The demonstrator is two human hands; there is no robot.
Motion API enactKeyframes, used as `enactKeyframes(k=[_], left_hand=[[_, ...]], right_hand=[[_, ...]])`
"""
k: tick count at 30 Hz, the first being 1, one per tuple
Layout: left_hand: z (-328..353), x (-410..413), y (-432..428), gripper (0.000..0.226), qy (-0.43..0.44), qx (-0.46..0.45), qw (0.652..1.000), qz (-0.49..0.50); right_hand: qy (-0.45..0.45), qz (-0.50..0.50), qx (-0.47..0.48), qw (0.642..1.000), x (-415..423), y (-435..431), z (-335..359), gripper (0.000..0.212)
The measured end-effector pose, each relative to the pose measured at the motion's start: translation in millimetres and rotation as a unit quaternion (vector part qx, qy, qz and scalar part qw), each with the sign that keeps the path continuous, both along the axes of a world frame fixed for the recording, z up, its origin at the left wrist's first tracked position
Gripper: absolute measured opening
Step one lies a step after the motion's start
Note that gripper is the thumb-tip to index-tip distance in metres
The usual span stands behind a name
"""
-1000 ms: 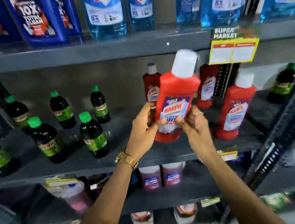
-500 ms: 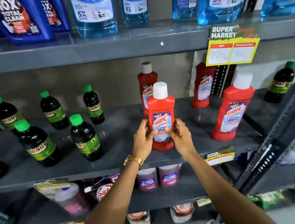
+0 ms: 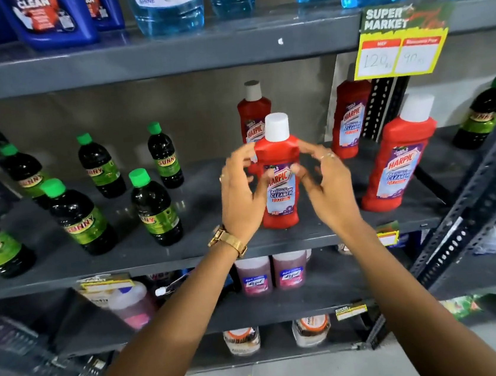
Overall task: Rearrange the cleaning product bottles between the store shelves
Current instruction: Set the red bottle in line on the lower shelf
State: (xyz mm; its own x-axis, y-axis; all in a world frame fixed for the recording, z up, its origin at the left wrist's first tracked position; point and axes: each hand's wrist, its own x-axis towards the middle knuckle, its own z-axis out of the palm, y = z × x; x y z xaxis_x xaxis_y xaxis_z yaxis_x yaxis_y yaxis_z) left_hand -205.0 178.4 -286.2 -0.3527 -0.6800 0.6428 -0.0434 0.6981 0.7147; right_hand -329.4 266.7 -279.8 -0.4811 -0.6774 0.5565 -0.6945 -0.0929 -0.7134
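Red Harpic bathroom cleaner bottle (image 3: 277, 181) upright at frame centre, near the front edge of the grey metal middle shelf (image 3: 204, 251): glossy plastic, flat-sided body, sloped shoulders, white cylindrical cap, pale blue-and-purple label. Flanked by both hands, blurred. Left hand (image 3: 240, 198) at the bottle's left side, fingers curled and spread, grip open and closed on nothing; whether any fingertip touches the label cannot be told. Gold metal-link watch (image 3: 227, 240) on that wrist. Right hand (image 3: 328, 185) to the bottle's right, fingers loosely bent and apart, rings on them, grip likewise open and empty. Both forearms rising from the lower frame edge, converging on the bottle. Behind, a second Harpic bottle (image 3: 254, 116); two more (image 3: 395, 161) to the right. To the left, dark round Sunny bottles (image 3: 154, 207) with green caps. Upper right, a yellow Super Market price tag (image 3: 400, 43) on the top shelf's edge; clear blue liquid bottles (image 3: 168, 5) above.
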Motion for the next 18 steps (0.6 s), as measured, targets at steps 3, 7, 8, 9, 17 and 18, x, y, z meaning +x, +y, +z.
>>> enactKeyframes(k=[3, 7, 8, 9, 17, 18], left_hand=[[58, 10, 11, 0.024, 0.061, -0.177, 0.982, 0.004], [152, 26, 5, 0.021, 0.164, -0.325, 0.930, 0.051], [176, 30, -3, 0.023, 0.178, -0.339, 0.921, 0.077], [193, 34, -11, 0.027, 0.176, -0.327, 0.923, 0.099], [263, 48, -79, 0.089, -0.111, 0.050, 0.989, 0.082], [267, 48, -84, 0.078, -0.131, 0.046, 0.987, 0.079]], right_hand=[[0.078, 0.017, -0.106, 0.991, 25, 9, 55, 0.028], [0.084, 0.068, -0.265, 0.958, 51, -3, 140, 0.023], [0.069, 0.080, -0.288, 0.952, 55, -13, 163, 0.023], [0.045, 0.093, -0.286, 0.953, 57, -24, 179, 0.023], [-0.116, 0.192, -0.042, 0.974, 64, -107, 258, 0.043], [-0.106, 0.188, -0.046, 0.975, 64, -112, 260, 0.040]])
